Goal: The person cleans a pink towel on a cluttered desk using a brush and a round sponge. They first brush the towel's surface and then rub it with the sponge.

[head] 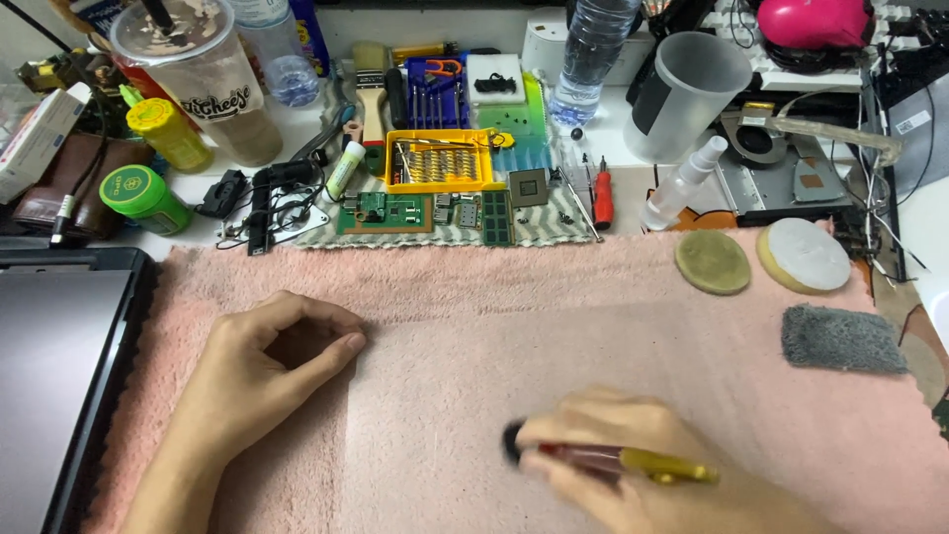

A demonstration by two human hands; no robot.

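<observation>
My left hand (267, 361) rests on the pink towel (554, 297), fingers curled loosely with nothing visible in them. My right hand (633, 465), blurred by motion, grips a small tool with a red and yellow handle (633, 460) lying across the fingers; a dark tip (512, 442) pokes out at the hand's left side, close to the towel. The two hands are apart, with bare towel between them.
A dark laptop (59, 366) lies at the left edge. Behind the towel: circuit boards (386, 211), a yellow bit case (440, 160), a red screwdriver (602, 198), spray bottle (682, 183), bottles and cups. Two round pads (712, 262) and a grey sponge (842, 339) sit at right.
</observation>
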